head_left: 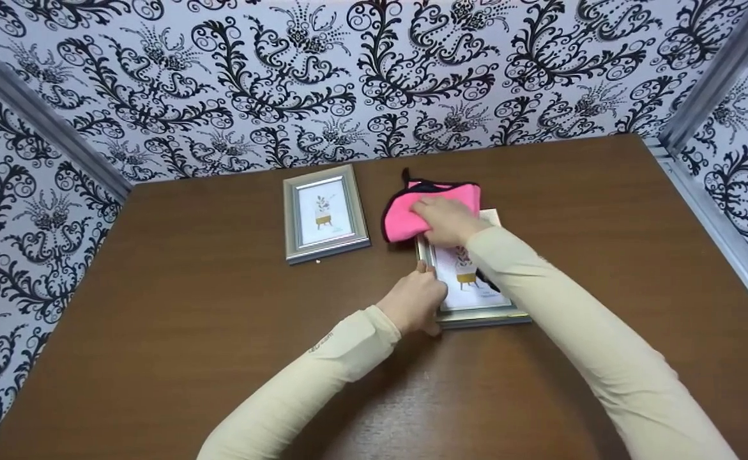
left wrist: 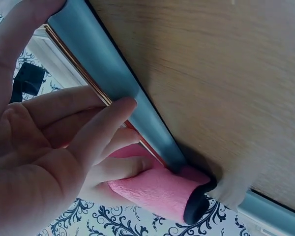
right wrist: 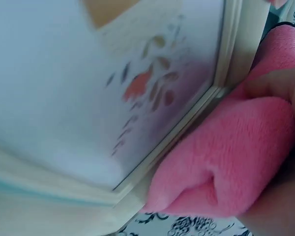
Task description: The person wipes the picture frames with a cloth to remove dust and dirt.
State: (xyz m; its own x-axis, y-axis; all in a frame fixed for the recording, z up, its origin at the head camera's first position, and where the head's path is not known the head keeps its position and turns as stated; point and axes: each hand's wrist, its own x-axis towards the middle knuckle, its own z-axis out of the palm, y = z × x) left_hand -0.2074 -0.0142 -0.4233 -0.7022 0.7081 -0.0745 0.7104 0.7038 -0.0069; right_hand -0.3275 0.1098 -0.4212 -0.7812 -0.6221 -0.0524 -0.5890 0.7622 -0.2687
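A picture frame [head_left: 476, 294] with a plant print lies on the table, partly covered by my right arm. My left hand [head_left: 415, 299] grips it at the lower left, its thumb by the near corner and its fingers along the left side. In the left wrist view those fingers touch the frame's blue-grey side [left wrist: 108, 64]. My right hand [head_left: 447, 220] holds a pink cloth [head_left: 405, 214] with black edging against the frame's far left part. Seen from the right wrist, the folded cloth [right wrist: 226, 152] presses along the frame's border beside the glass.
A second picture frame [head_left: 326, 214] with a similar print lies to the left, farther back on the brown wooden table [head_left: 188, 319]. Patterned wall panels [head_left: 297, 83] stand behind and at both sides, with metal posts [head_left: 712, 76] at the corners.
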